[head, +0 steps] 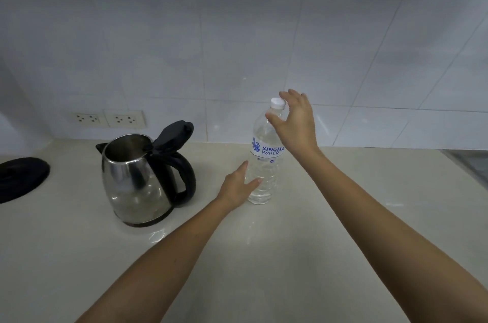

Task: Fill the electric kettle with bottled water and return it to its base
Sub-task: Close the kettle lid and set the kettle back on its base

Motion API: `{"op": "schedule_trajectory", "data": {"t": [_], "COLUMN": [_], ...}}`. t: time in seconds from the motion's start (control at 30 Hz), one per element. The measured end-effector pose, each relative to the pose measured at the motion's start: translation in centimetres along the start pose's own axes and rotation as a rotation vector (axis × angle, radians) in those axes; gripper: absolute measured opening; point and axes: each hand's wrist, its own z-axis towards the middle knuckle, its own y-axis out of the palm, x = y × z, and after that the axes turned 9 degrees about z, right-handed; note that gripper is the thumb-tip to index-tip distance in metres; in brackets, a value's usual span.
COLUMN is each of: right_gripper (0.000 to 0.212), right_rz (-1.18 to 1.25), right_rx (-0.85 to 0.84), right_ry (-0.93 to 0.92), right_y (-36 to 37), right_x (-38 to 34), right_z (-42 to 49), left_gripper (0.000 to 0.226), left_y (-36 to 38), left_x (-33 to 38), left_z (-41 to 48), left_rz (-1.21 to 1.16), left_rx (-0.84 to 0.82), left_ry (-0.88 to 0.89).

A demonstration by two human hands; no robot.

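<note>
On the bench (290, 256), right of the open-lidded kettle (140, 180), the capped water bottle (264, 164) stood upright. The left hand (239, 186) was spread loosely against its lower body, not clamped; the right hand (295, 122) was curled wide around the cap (277, 102), apparently not gripping. The base (21, 177) lay well apart at far left. With so loose a hold, the bottle could be tipped or squeezed when the cap was twisted, and water spilled.
</note>
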Motion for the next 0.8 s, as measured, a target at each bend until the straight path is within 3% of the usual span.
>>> {"op": "schedule_trajectory", "data": {"t": [0.1,0.23,0.33,0.4,0.57,0.7,0.8], "right_gripper": [0.055,0.051,0.051,0.050,0.055,0.058,0.055], "right_rz": [-0.237,-0.292,-0.287,-0.163,0.344,0.629,0.699], "right_rx": [0.053,0.114,0.005,-0.095,-0.301,-0.290,-0.230], "right_ry": [-0.165,-0.369,-0.486,-0.433,-0.063,0.134,0.187], "right_y": [1.3,4.0,7.2,9.4,12.8,14.6,15.6], "right_x": [-0.8,-2.3,-2.8,-3.5,-6.4,-8.1,-8.9], "right_z": [-1.3,-3.9,-5.5,-6.3,-7.8,-8.6,-8.6], "left_gripper": [0.064,0.056,0.050,0.044,0.032,0.047,0.065], "left_y": [-1.0,-3.6,-5.6,-7.0,-11.4,-14.8,-16.6], "left_x": [-0.9,-3.4,-5.4,-6.9,-10.3,-12.2,-13.2], "left_z": [-1.3,-4.3,-7.0,-8.6,-11.6,-12.4,-12.0], "left_rz": [0.051,0.133,0.153,0.180,0.355,0.391,0.324], "left_rx": [0.057,0.216,0.321,0.422,0.700,0.869,0.840], "left_ry": [0.011,0.091,0.153,0.218,0.319,0.186,0.023]}}
